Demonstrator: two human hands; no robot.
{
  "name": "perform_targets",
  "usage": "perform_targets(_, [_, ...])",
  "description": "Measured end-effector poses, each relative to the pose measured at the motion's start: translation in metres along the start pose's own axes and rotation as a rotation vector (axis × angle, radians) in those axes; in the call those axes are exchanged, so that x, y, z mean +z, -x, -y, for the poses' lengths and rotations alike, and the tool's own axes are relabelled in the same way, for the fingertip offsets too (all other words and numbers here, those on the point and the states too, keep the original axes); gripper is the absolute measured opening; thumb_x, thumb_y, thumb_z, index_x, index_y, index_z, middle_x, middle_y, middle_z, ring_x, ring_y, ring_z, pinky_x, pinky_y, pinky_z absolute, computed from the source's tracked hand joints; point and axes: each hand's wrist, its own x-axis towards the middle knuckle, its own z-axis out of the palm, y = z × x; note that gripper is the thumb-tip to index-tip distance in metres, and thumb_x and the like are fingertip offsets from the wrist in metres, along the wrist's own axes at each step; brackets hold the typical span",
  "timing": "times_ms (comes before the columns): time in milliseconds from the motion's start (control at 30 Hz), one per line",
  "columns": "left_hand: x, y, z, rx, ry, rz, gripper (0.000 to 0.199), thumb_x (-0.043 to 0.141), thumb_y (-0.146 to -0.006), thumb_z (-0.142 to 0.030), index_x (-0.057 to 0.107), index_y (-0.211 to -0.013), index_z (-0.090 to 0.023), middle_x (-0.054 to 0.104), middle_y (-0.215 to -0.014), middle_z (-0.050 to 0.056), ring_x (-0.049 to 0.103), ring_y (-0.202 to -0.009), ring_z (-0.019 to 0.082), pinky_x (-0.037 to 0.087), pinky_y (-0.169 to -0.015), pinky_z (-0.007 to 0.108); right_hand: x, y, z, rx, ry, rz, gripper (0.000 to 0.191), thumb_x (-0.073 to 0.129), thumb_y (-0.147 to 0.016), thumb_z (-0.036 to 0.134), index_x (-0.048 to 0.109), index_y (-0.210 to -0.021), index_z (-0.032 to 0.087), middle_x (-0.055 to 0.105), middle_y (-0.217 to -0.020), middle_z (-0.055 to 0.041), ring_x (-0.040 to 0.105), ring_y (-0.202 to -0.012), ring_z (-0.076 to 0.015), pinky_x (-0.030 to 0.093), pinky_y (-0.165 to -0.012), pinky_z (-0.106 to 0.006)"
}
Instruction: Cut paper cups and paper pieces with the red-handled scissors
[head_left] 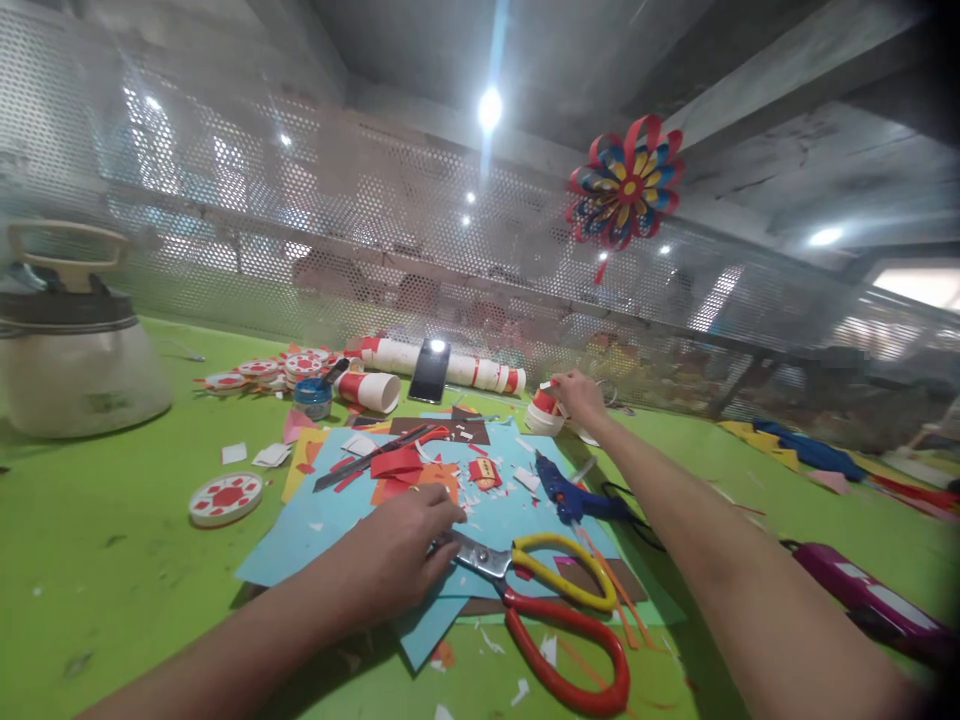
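Observation:
My left hand [409, 548] lies over blue paper [337, 505], its thumb and fingers closed around the blade end of large scissors [484, 556] with one yellow and one red handle. The blade tips are hidden by the hand. Farther off, my right hand [579, 396] has its fingers closed at the top of a short red-and-white paper tube [543, 414]; its fingertips are partly hidden. Red paper pieces [396, 462] and a small red packet-like piece [484, 473] lie between the hands. Beside my right forearm is a blue glue gun [566, 492].
A red-dotted white disc [226, 498] lies at left, with similar discs [259, 371] behind. A blue jar [312, 398], white tube [450, 363] and phone [430, 371] stand or lie farther back. A kettle-like container [75, 360] is far left, a purple tool [862, 590] right.

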Motion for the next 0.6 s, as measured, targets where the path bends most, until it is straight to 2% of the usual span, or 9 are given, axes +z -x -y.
perform_targets(333, [-0.002,0.0,-0.003,0.036,-0.022,0.023,0.025,0.044,-0.09,-0.03,0.065,-0.097,-0.02,0.062,-0.094,0.009,0.058,-0.088,0.023,0.047,-0.079,0.035,-0.011,-0.015,0.011,-0.085,-0.034,0.179,0.029,0.057,-0.093,0.03,0.057,-0.12,0.018,0.06,-0.121,-0.0078,0.062,-0.101,-0.0221,0.052,-0.085,-0.043])
perform_targets(467, [-0.002,0.001,-0.002,0.051,-0.018,0.025,0.024,0.045,-0.09,-0.03,0.065,-0.097,-0.02,0.062,-0.095,0.009,0.059,-0.088,0.022,0.047,-0.078,0.034,-0.015,-0.024,0.02,-0.101,-0.037,0.271,0.026,0.057,-0.093,0.03,0.059,-0.117,0.019,0.061,-0.119,-0.0071,0.063,-0.098,-0.0207,0.053,-0.082,-0.041])
perform_targets(600, [-0.002,0.002,0.0,0.075,-0.023,0.025,0.024,0.045,-0.09,-0.03,0.065,-0.097,-0.019,0.062,-0.097,0.009,0.059,-0.089,0.022,0.047,-0.078,0.033,-0.019,-0.03,0.028,-0.057,-0.018,0.251,0.028,0.056,-0.093,0.031,0.058,-0.119,0.019,0.06,-0.121,-0.0075,0.062,-0.099,-0.0213,0.053,-0.083,-0.042])
